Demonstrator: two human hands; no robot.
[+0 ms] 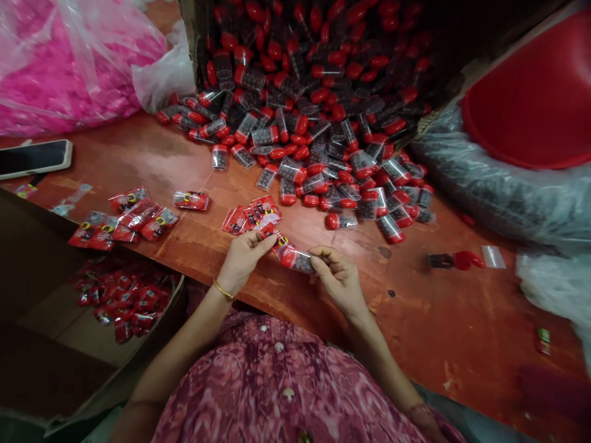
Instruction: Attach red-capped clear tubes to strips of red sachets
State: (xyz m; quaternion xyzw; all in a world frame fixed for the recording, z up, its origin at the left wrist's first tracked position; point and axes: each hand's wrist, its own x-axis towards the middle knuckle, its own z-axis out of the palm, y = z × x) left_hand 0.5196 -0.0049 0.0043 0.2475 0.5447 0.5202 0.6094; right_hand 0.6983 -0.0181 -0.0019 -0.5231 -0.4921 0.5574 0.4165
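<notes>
Over the front edge of the table, my left hand (244,255) pinches a small red printed packet (279,245) between thumb and fingers. My right hand (339,280) is closed on the end of a small clear container (302,261) with a red cap and dark beads inside. The capped end meets the packet between my hands; whether it is inside the wrapping I cannot tell. Just beyond my left hand lies a fanned stack of red printed packets (240,218). Many similar red-capped containers (290,169) spill across the table past both hands.
A large box (196,43) of containers opens toward me. Wrapped red packets (138,218) lie left, above a carton (178,289) holding more. A phone (37,158) and a bag of pink pieces (69,74) are farther left. A red tub (530,98) rests on a bag (489,191) at right.
</notes>
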